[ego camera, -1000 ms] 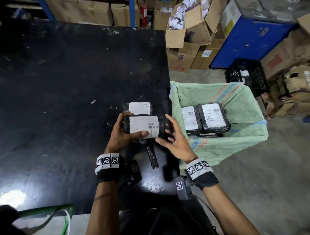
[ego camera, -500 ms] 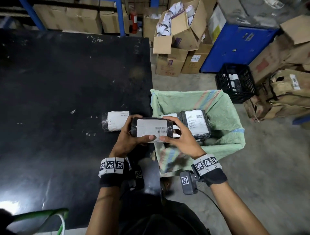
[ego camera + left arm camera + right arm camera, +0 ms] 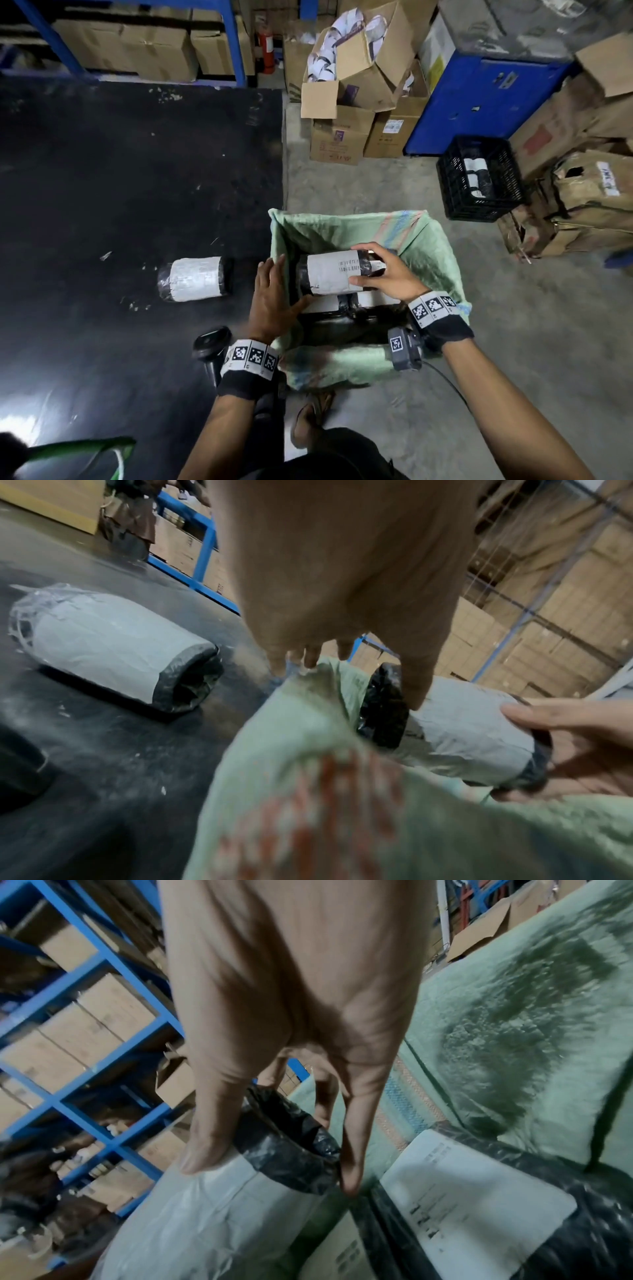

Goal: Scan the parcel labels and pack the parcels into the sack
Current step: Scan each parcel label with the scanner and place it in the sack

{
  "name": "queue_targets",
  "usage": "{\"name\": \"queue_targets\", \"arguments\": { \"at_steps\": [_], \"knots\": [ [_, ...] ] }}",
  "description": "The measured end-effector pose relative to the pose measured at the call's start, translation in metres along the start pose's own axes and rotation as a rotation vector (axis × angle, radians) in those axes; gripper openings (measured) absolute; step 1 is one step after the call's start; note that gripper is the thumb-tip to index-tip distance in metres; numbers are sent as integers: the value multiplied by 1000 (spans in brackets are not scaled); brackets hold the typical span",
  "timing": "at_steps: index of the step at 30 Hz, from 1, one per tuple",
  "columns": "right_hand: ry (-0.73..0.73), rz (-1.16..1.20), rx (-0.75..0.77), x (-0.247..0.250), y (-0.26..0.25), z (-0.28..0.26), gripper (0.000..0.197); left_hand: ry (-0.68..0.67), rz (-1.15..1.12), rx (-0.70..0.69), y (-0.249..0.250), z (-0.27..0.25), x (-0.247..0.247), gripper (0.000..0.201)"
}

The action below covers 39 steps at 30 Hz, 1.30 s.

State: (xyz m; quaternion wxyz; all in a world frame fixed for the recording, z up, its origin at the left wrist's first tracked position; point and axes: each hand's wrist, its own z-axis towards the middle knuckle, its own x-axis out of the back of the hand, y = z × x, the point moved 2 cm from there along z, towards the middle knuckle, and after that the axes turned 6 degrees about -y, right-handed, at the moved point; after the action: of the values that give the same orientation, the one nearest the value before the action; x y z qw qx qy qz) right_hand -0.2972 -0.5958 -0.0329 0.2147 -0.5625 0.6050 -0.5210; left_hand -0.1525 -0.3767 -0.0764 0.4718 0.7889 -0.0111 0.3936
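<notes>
A black-wrapped parcel [image 3: 334, 275] with a white barcode label hangs just inside the green woven sack [image 3: 438, 253], above two labelled parcels [image 3: 371, 298] lying in it. My right hand [image 3: 363, 265] grips the parcel's right end, thumb on the label and fingers over the far side. The left hand [image 3: 286, 284] lies flat at the sack's left rim, fingers straight, thumb touching the parcel's left black end [image 3: 383, 710]. One more labelled parcel [image 3: 195, 279] lies on the black table [image 3: 102, 205]. The right wrist view shows the held parcel [image 3: 222, 1218] beside a packed one [image 3: 479, 1204].
A black handheld scanner [image 3: 210, 342] lies on the table by my left wrist. A black crate [image 3: 479, 178] holding parcels, cardboard boxes [image 3: 342, 137] and a blue cabinet [image 3: 479, 102] stand on the floor beyond the sack. My sandalled foot [image 3: 311, 421] is below the sack.
The parcel has moved right from the table edge into the sack's mouth. My left hand has let go of it and now lies flat beside it; the right hand still holds it.
</notes>
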Motion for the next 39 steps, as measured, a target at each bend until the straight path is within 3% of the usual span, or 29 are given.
{"name": "queue_targets", "arguments": {
  "at_steps": [3, 9, 20, 24, 27, 30, 33, 39],
  "knots": [
    [-36, -66, -57, 11, 19, 27, 62, 46, 104, -2, -11, 3, -22, 95],
    [-22, -108, -109, 2, 48, 75, 64, 139, 53, -18, 0, -8, -27, 81],
    [124, -86, -100, -46, 89, 100, 73, 177, 50, 21, -8, -11, -27, 101],
    [75, -127, -148, -42, 88, 102, 81, 168, 28, 42, -6, -11, -26, 103],
    [38, -169, -241, -34, 76, 99, 88, 147, -28, 47, -13, -10, -22, 104],
    [28, -257, -282, -25, 49, 87, 75, 103, -69, 19, -21, -11, -10, 96],
    [2, -356, -231, -20, 14, 64, 61, 88, -83, 18, -28, -14, 9, 79],
    [-48, -230, -83, -58, -46, 1, 44, 171, -77, 26, -54, -35, 60, 62]
  ]
}}
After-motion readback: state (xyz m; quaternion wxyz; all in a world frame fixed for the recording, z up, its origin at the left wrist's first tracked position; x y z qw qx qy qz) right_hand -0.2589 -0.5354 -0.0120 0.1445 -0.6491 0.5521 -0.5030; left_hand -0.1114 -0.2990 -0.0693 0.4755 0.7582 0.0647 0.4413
